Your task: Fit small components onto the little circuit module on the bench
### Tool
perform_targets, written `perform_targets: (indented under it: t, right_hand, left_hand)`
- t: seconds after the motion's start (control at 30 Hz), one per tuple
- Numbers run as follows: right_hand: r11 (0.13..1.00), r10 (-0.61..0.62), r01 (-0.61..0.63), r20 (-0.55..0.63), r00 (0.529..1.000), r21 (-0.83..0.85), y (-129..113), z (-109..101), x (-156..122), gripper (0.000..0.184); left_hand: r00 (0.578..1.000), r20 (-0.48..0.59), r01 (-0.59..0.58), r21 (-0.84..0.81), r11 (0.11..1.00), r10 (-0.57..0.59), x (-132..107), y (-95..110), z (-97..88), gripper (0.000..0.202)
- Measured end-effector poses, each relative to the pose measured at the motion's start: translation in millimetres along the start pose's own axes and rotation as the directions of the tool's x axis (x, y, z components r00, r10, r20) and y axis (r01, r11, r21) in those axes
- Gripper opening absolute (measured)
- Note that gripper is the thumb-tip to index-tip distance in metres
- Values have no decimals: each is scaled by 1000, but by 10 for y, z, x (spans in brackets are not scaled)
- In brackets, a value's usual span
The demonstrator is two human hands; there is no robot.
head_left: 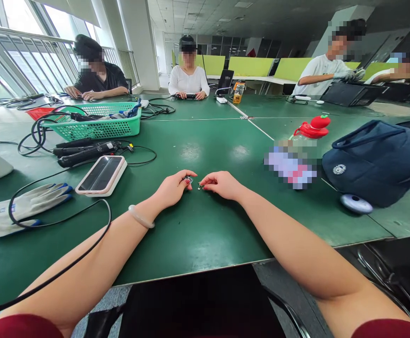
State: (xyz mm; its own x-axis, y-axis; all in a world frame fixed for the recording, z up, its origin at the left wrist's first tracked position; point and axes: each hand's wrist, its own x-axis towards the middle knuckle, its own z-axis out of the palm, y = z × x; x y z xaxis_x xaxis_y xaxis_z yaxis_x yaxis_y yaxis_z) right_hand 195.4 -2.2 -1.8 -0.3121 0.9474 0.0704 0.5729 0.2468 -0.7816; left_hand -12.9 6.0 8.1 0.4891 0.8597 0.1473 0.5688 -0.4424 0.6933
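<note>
Both my arms reach forward over a green table. My left hand rests on the table with its fingers pinched on a tiny dark part. My right hand lies a few centimetres to the right, fingertips pinched on another tiny piece that is too small to name. The two hands point at each other and almost touch. A pale bracelet sits on my left wrist.
A phone in a pink case lies left of my hands, with white work gloves, black cables and a green basket beyond. At right stand a red-capped bottle, a navy bag and a mouse. Several people sit at the far side.
</note>
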Motion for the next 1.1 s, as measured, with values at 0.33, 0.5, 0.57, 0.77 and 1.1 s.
perform_targets:
  t: [0.33,0.5,0.57,0.77,1.1]
  right_hand:
    - [999,-29,25,-212,977,-22,-165,7,-46,18]
    - [996,-52,69,-284,957,50,-257,127,-82,16]
    - [996,-67,84,-306,950,43,-279,173,-90,15]
    - [982,-186,181,-352,917,-47,-288,225,-92,13]
    - [952,-299,261,-309,903,-161,-264,249,-101,11]
  left_hand:
    - [1000,7,2,-17,1000,-2,-4,8,13,32]
    - [1000,12,-16,-14,1000,16,-13,49,5,31]
    - [1000,15,-18,-13,1000,18,-16,69,-1,31]
    - [999,14,-29,-40,999,29,-6,61,7,28]
    - [999,30,29,-269,963,-21,25,19,36,37]
